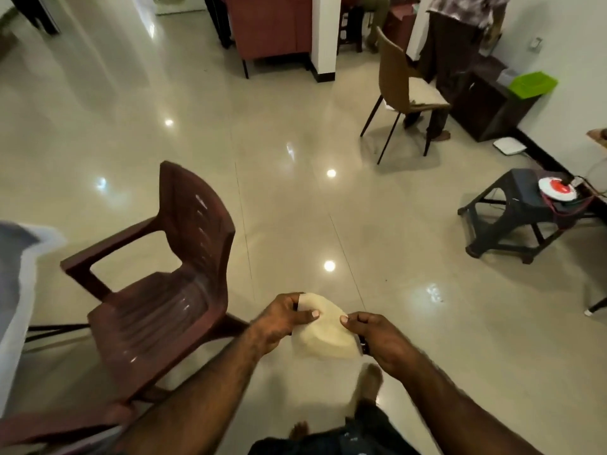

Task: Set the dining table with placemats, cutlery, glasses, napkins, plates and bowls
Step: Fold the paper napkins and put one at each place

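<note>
Both forearms are extending forward above the glossy tiled floor (295,208); the left hand (279,323) and right hand (377,339) are each pinching the pale cream folded napkin (323,333) between thumb and fingers.

Maroon plastic armchair (157,284) at left on glossy tile floor (295,198). Brown chair w/ pale seat (407,93) upper right, green bin (532,83) on dark cabinet (486,106), dark stool (519,211) w/ red-white disc (557,189).

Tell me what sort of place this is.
Probably a home's open living or dining area: glossy tiled floor, a maroon plastic armchair, a brown dining chair and a red sofa farther back. No dining table shows clearly.
</note>
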The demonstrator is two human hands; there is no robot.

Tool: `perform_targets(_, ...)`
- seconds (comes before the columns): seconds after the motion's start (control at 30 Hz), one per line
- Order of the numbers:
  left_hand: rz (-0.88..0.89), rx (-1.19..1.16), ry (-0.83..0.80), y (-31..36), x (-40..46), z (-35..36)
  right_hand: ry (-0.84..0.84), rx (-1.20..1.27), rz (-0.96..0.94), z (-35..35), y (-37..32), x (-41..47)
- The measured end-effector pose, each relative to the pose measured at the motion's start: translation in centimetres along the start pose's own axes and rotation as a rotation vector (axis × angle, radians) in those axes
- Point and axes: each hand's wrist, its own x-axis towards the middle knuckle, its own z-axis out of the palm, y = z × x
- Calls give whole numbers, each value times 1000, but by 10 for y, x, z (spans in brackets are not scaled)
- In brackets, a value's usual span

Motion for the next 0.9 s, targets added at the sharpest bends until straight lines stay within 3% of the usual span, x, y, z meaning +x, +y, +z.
perform_targets(0.1,9,-24,15,34,73,-12,-13,-21,-7,-24,-57,71)
perform_targets(0.3,-87,-232,235,121,211,-42,-4,35,12,-72,-176,226)
perform_targets(0.43,-54,-215,301,176,271,-68,-69,19,40,-82,-267,311)
perform_targets(0.7,101,-282,538,272,402,-195,-272,-122,5,-24,-442,477)
perform_targets(0.9,56,-408,548,355,486,-324,-208,-126,-17,46,-547,601)
